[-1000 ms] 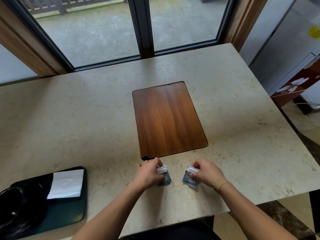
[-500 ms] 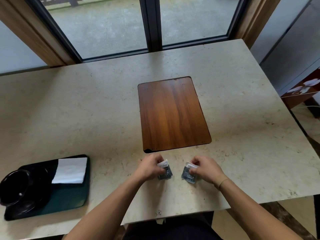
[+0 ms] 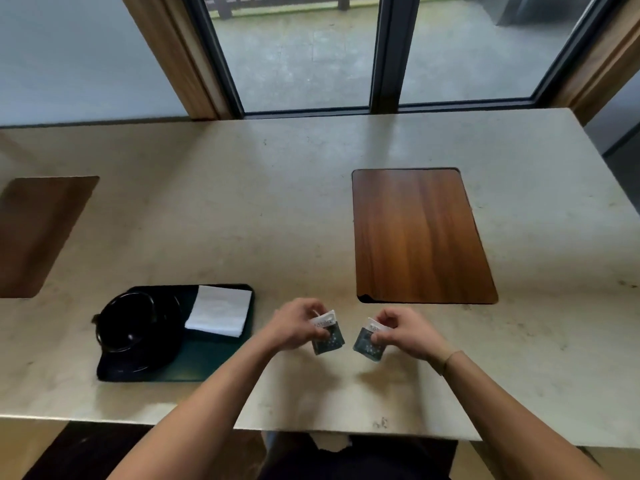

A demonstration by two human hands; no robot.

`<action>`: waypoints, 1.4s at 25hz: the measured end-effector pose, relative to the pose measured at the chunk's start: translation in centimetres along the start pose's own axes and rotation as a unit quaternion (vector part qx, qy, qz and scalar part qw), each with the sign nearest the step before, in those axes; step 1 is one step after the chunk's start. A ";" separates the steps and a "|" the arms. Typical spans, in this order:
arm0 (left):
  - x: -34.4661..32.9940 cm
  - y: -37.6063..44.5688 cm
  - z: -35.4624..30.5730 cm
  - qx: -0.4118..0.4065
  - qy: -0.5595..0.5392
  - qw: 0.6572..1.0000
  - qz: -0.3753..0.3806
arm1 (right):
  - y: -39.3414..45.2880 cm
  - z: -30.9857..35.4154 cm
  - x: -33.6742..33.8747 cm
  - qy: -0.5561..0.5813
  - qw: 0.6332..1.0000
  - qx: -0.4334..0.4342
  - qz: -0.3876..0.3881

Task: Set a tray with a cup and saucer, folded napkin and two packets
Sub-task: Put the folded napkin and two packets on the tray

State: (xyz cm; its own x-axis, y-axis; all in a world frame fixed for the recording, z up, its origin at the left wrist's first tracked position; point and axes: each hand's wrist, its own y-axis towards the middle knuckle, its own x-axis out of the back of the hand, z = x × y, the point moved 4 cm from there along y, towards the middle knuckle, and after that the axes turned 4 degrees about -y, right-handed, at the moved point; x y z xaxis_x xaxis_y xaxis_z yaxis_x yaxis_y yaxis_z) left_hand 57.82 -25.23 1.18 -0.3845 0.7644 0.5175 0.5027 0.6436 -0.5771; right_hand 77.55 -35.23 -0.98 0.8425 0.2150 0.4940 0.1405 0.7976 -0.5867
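At the far left a wooden inset panel (image 3: 38, 233) sits flush in the stone counter (image 3: 242, 202). Next, a dark tray (image 3: 211, 362) lies near the counter's front edge; on its left part a black cup (image 3: 128, 322) stands on a black saucer (image 3: 152, 358), and a folded white napkin (image 3: 220, 310) lies on the tray's far right corner. Just right of the tray, the left hand (image 3: 294, 327) pinches a small dark packet (image 3: 329, 337) with curled fingers (image 3: 313, 308). Close beside it but apart, the right hand (image 3: 407, 336) pinches a second packet (image 3: 367, 346), its fingers (image 3: 384, 320) curled on the white top strip. Both packets are held near the counter; whether they touch it cannot be told. Beyond the hands lies another wooden panel (image 3: 419, 237).
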 end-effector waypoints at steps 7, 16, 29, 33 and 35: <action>7.5 -4.7 7.7 -0.002 0.012 1.000 0.006 | 1.1 8.7 -7.7 -0.015 0.999 0.027 0.020; 13.3 -7.8 14.7 -0.016 0.030 0.999 0.015 | 2.1 16.2 -15.3 -0.025 0.998 0.050 0.012; 12.7 -7.4 16.4 -0.027 0.181 0.983 0.009 | 2.0 18.1 -17.9 -0.110 0.992 0.060 0.011; 12.4 -7.1 16.7 -0.018 0.192 0.981 0.009 | 2.3 17.9 -18.2 -0.119 0.991 0.060 0.017; 12.2 -7.0 16.9 -0.014 0.215 0.977 0.009 | 2.5 17.8 -18.2 -0.121 0.991 0.059 0.021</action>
State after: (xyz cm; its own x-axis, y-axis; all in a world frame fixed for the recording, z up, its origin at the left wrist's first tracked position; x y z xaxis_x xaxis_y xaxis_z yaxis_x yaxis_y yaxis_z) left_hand 36.54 -19.76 0.85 -0.0187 0.6848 0.7285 0.5298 0.6247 -0.5736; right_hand 53.29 -27.09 -0.04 0.6943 0.3664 0.6195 0.0350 0.8425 -0.5375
